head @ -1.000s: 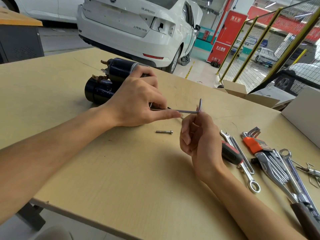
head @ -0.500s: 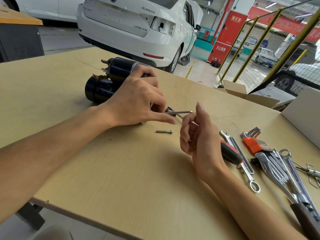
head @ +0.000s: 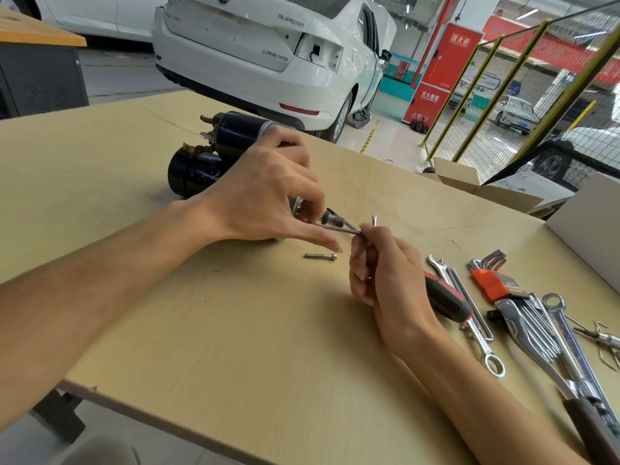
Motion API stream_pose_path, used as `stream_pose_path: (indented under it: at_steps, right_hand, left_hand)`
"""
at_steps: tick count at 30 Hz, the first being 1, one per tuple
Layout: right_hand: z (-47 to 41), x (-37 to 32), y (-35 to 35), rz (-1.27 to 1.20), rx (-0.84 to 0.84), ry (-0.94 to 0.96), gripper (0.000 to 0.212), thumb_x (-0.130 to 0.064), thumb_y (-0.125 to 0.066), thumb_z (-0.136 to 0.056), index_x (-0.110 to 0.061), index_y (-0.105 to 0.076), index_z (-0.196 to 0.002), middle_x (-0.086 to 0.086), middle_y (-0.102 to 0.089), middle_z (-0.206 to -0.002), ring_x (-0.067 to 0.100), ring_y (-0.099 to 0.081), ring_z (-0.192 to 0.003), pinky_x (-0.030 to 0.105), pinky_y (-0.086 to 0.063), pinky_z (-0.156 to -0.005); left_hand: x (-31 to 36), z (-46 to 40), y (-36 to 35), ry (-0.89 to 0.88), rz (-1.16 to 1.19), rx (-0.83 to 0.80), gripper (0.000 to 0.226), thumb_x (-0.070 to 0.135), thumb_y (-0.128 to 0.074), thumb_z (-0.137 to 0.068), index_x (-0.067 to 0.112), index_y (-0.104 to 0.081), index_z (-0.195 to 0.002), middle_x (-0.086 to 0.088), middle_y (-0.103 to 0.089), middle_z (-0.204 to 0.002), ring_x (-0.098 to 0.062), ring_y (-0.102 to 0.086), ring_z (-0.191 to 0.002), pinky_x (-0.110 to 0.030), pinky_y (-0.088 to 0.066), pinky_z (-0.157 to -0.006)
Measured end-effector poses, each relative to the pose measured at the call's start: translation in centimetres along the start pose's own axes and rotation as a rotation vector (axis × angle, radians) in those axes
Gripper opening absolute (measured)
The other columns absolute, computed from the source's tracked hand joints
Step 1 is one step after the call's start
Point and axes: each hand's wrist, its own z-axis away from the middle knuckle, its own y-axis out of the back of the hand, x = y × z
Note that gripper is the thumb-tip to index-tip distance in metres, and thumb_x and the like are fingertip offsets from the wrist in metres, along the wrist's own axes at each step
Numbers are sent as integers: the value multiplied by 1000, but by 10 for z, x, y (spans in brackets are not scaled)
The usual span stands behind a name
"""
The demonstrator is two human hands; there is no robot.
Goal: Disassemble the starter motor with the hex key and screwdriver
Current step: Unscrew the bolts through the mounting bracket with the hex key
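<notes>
Black and lying on the wooden table [head: 235, 330], the starter motor [head: 214, 156] sits under the left hand [head: 265, 193], whose fingers curl over its near end. The right hand [head: 382, 273] pinches the hex key [head: 342, 228]; half a second ago its fingers were loose. The key's long arm runs leftward from those fingertips into the motor, its short end poking up beside them.

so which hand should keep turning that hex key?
Probably right. The right hand already grips the hex key, whose long end reaches toward the motor. The left hand is busy steadying the motor, fingers by the shaft.
</notes>
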Motion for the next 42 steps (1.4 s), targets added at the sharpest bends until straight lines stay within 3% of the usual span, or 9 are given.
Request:
stream_pose_path:
  at_steps: [3, 7, 9, 16, 42]
  right_hand:
    - [0, -1, 0, -10, 67, 43, 44, -19, -44, -98, -15, -49, -55, -1, -36, -45, 11, -29, -39, 18, -25, -36]
    - [-1, -2, 1, -35, 119, 89, 45, -15, -43, -98, -14, -48, -53, 1, -33, -45, 12, -26, -40, 18, -24, -37]
    - [-1, -2, 0, -18, 113, 90, 44, -15, -42, -97, -13, -48, -53, 1, -33, -45, 13, -26, -40, 17, -23, -38]
    - [0, 0, -2, 24, 92, 98, 42, -11, -40, -97, -11, -47, -56, 0, -36, -45, 12, -27, -40, 19, -24, -37]
    - [-1, 1, 0, 45, 123, 114, 44, -12, -42, -97, -11, -52, -55, 5, -35, -47, 13, -29, -41, 19, -26, -38]
  left_hand:
    - [-11, -3, 9, 85, -26, 165, 44, 47, -54, -94, 9, -75, -91, -6, -71, -93, -22, -56, -97, -35, -33, -90]
    - [-40, 6, 22, 281, -119, 240, 45, 35, -38, -104, 6, -71, -105, -10, -71, -106, -32, -58, -104, -43, -39, -91]
    - [-43, 10, 19, 307, -142, 255, 43, 35, -40, -104, 6, -71, -105, -11, -71, -103, -33, -59, -99, -44, -43, -88]
    - [-42, 8, 9, 306, -210, 337, 41, 33, -42, -105, 6, -72, -104, -10, -73, -99, -33, -61, -94, -39, -35, -84]
    - [-38, 8, 9, 334, -180, 324, 39, 32, -41, -103, 6, -70, -102, -10, -70, -93, -34, -56, -93, -42, -37, -84]
